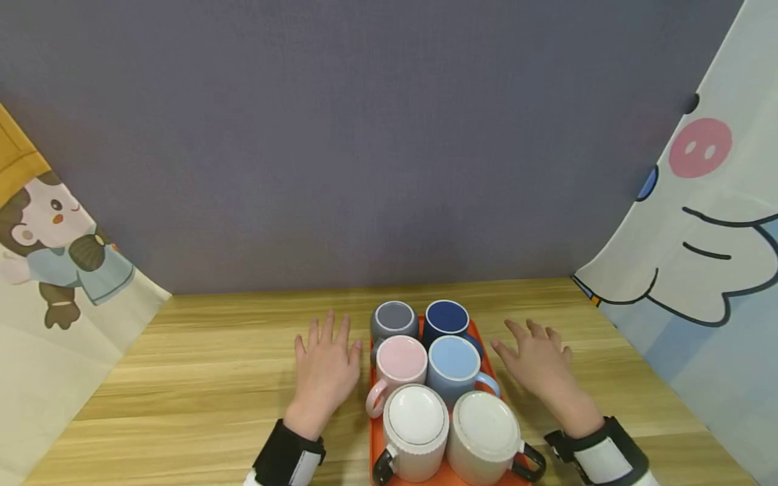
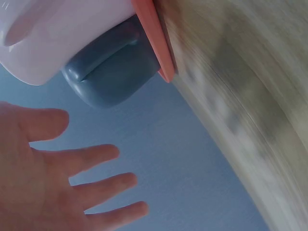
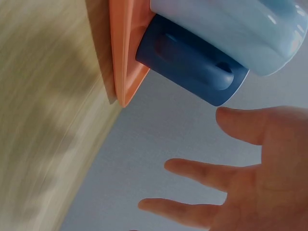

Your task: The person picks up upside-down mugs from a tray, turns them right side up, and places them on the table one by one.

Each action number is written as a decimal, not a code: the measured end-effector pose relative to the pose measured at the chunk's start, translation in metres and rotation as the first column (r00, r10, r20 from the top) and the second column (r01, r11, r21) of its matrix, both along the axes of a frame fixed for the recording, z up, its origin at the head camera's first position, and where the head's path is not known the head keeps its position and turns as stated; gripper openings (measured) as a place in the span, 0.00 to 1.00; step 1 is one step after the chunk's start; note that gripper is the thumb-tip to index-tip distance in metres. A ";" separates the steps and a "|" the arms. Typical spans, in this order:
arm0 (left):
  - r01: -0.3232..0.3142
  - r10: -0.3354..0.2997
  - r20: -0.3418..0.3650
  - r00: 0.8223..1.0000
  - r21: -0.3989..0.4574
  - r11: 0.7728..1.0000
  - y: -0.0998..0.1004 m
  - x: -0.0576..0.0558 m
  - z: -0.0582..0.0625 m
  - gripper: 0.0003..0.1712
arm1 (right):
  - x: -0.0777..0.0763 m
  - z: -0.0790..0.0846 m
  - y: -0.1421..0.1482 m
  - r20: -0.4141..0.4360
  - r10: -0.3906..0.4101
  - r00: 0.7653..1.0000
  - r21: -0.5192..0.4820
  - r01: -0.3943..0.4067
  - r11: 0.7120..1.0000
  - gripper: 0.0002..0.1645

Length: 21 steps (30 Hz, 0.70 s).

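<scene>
Nearest are the black bands (image 1: 288,456) on both wrists. The tray (image 1: 376,442), orange, lies on the table (image 1: 200,391) between the hands, and its long axis runs away from the person. In it six mugs stand bottom-up in three pairs, each mug with its axis about vertical.

At the near end are two white mugs (image 1: 417,417); their black handles point outward and toward the person — one to the left, one to the right. Next comes the pink mug (image 1: 401,358), its handle to the left and near, beside the light blue mug (image 1: 454,356), its handle to the right.

The left hand (image 1: 327,374) and the right hand (image 1: 543,361) hover beside the tray, fingers spread and pointing forward — both are released and hold nothing.

Farthest in the tray stand the grey mug (image 1: 394,316), handle to the left, and the navy mug (image 1: 446,316), handle to the right. Behind rises a grey wall (image 1: 377,148).
</scene>
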<state>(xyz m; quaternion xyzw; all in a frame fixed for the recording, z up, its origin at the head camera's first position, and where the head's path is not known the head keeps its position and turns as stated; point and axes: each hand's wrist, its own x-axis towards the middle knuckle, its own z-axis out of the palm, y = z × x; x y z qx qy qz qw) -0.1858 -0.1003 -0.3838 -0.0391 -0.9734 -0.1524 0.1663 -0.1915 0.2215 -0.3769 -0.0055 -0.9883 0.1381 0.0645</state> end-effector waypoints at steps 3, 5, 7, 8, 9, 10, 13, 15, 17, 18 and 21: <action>0.000 0.000 0.014 1.000 -0.011 1.000 0.000 0.000 0.000 0.28 | -0.001 0.000 0.001 0.011 0.001 1.000 -0.002 -0.001 1.000 0.37; -0.001 0.001 0.028 1.000 -0.022 1.000 0.001 0.000 0.000 0.28 | -0.001 0.000 0.001 0.022 -0.001 1.000 -0.003 0.001 1.000 0.37; -0.001 0.002 0.041 0.999 -0.032 0.999 0.001 0.000 0.000 0.28 | -0.002 0.002 0.001 0.012 0.001 1.000 -0.001 -0.001 1.000 0.37; 0.000 0.002 0.044 0.999 -0.034 0.999 0.001 0.000 0.001 0.28 | -0.002 0.003 0.000 -0.007 0.004 1.000 -0.004 -0.004 1.000 0.36; 0.002 0.000 0.046 0.999 -0.034 0.999 0.001 0.000 0.001 0.28 | -0.002 0.003 -0.001 -0.035 0.013 0.999 -0.017 -0.014 1.000 0.35; 0.003 -0.001 0.043 0.999 -0.033 0.999 0.001 0.000 0.001 0.28 | -0.003 0.004 -0.001 -0.064 0.026 0.998 -0.037 -0.029 0.999 0.34; 0.009 -0.009 0.012 1.000 -0.017 1.000 0.000 0.000 0.002 0.28 | -0.005 0.006 -0.003 -0.147 0.083 0.986 -0.119 -0.101 0.988 0.30; 0.018 -0.018 -0.021 1.000 0.001 1.000 0.000 -0.001 0.002 0.27 | -0.006 0.005 -0.004 -0.171 0.121 0.978 -0.183 -0.152 0.971 0.27; 0.028 -0.027 -0.065 0.998 0.019 0.999 -0.002 -0.003 0.003 0.27 | -0.007 0.004 -0.006 -0.165 0.141 0.976 -0.222 -0.176 0.959 0.25; 0.033 -0.031 -0.083 0.996 0.025 0.999 -0.003 -0.004 0.003 0.27 | -0.007 0.003 -0.007 -0.157 0.147 0.977 -0.236 -0.182 0.955 0.24; 0.040 -0.035 -0.128 0.991 0.036 0.999 -0.007 -0.007 0.003 0.27 | -0.010 0.000 -0.010 -0.143 0.174 0.974 -0.274 -0.208 0.939 0.19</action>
